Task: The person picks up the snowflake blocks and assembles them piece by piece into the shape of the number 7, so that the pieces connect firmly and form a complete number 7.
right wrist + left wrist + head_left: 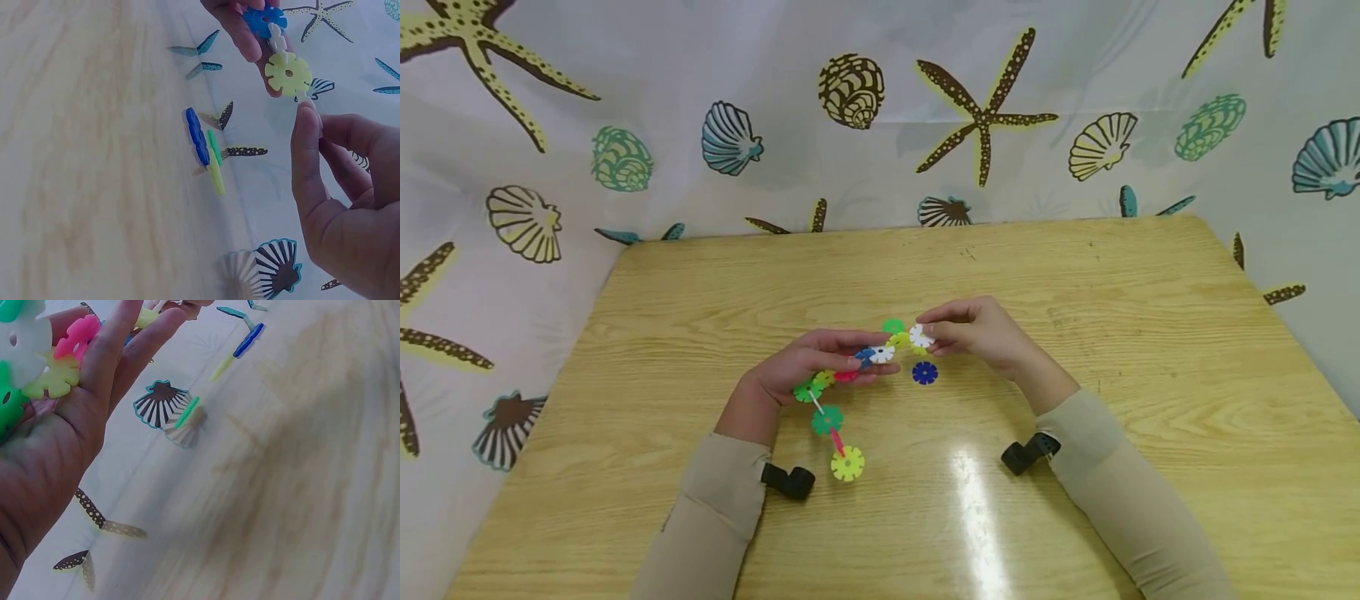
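A chain of notched plastic discs in several colours lies across my left hand [808,358], which grips it near a blue disc [265,22]. From that hand the chain's tail hangs toward me, past a teal disc [827,420] to a yellow end disc [847,463]. In the left wrist view, a pink disc [78,337] and a green disc [9,403] rest against the palm. At the other end, my right hand [985,333] pinches a white disc [921,335] between thumb and fingers. Its edge meets the chain's pale yellow disc [289,74].
Loose on the wooden table [1150,350] under the hands lie a dark blue disc [925,372], a green disc [892,326] and a yellow disc [215,174]. A cloth [790,100] printed with shells and starfish stands behind the table and along its sides.
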Available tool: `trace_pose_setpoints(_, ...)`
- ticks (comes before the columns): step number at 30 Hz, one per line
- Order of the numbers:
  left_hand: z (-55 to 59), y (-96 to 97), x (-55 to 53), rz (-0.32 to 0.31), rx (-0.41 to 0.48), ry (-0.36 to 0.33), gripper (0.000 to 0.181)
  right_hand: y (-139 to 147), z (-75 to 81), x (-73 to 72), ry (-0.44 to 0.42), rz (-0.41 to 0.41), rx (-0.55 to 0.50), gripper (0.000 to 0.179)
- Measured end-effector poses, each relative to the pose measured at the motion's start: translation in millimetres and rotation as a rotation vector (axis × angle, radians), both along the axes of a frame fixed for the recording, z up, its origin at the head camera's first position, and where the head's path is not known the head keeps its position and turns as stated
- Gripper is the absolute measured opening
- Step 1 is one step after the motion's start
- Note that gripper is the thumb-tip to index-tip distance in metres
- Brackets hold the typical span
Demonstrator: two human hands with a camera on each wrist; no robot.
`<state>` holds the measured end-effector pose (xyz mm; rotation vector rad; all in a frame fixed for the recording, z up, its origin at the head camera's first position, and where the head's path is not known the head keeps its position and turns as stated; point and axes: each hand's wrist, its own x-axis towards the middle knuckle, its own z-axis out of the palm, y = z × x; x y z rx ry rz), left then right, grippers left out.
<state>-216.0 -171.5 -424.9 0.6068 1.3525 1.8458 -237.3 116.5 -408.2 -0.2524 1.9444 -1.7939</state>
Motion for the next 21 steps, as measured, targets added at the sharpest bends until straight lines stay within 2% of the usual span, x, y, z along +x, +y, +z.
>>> trace_pose_setpoints(7, -2.3, 3.2, -0.7, -0.021, 0.015, 0.044, 0.044, -1.5, 1.0, 2.2, 0.043, 0.027, 0.036, 0.033)
trace_pose_setpoints(11, -1.0, 5.4, -0.2, -0.004, 0.005, 0.045, 0.044, -5.6, 3.8, 3.5, 0.026, -0.04, 0.052, 0.035)
trace_pose_setpoints(14, 0.8, 6.5, 0.9, 0.016, -0.017, 0.039, 0.044, -7.7, 5.3, 4.5, 0.022, -0.087, 0.074, 0.03)
trace_pose_setpoints(21, -0.8, 7.9, 1.0, 0.014, -0.028, 0.048, 0.044, -8.5, 7.0, 9.4, 0.163, -0.046, 0.177, 0.022)
